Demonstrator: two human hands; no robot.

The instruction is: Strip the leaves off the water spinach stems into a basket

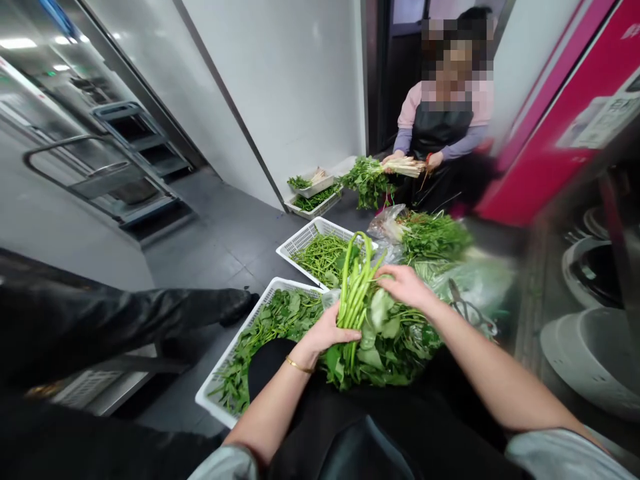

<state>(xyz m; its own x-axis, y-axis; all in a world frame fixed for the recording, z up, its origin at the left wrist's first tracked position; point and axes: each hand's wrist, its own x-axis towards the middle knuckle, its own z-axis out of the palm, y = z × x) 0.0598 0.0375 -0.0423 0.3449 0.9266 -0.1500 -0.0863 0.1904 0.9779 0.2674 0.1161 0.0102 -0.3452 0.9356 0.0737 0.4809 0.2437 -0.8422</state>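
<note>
My left hand (333, 330) is wrapped round a bunch of long green stems (354, 283), thumb across the front. The stems stand nearly upright, some bent over at the top. My right hand (403, 285) is closed beside the bunch, its fingertips pinching a stem at the upper right; the fingertips are partly hidden. Below both hands, a pile of leafy greens (380, 353) lies close to my lap. A white basket of leaves (207, 393) is at the left, and a white basket of cut stems (284, 249) stands beyond it.
A co-worker (443, 127) sits opposite, holding a bunch of leafy greens with pale stalks (405, 167). Scissors (465, 307) lie on plastic bags at the right. Smaller trays (320, 213) stand by the wall. A person's dark-clothed leg (200, 310) reaches in from the left. White tubs (585, 353) are at the right.
</note>
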